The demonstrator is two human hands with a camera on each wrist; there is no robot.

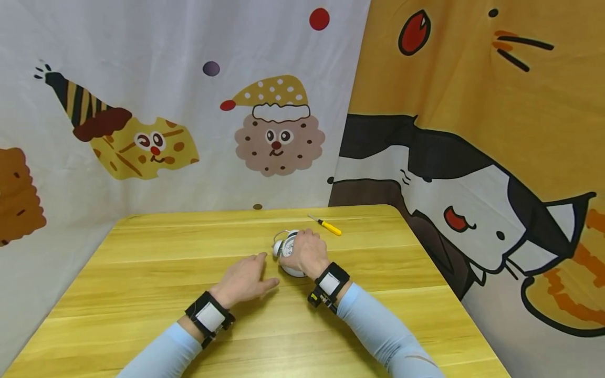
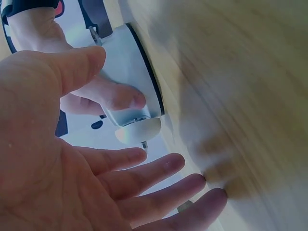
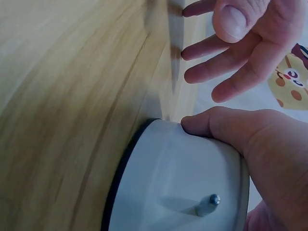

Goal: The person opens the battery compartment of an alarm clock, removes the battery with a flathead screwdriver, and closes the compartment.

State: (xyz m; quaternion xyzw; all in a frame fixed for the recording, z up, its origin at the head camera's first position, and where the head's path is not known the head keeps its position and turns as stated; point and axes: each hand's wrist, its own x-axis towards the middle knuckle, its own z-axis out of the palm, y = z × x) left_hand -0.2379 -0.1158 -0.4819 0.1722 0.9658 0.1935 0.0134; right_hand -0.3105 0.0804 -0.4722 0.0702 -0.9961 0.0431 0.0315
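Gripping a white alarm clock (image 1: 287, 247) at the middle of the desk (image 1: 142, 294), the right hand (image 1: 307, 254) arches over it, thumb along its left side; this grip is closed around the body. The left hand (image 1: 246, 278) extends just left of the clock, fingers spread, its grip wide. The clock's black-rimmed side faces the desk, hidden. The other right fingers are largely concealed. Both sleeves (image 1: 163, 353) are cut off at the near edge.

White alarm clock (image 3: 179, 166), yellow-handled screwdriver (image 1: 329, 227), yellow wood-grained table (image 1: 137, 278), light blue sleeves (image 1: 378, 325)
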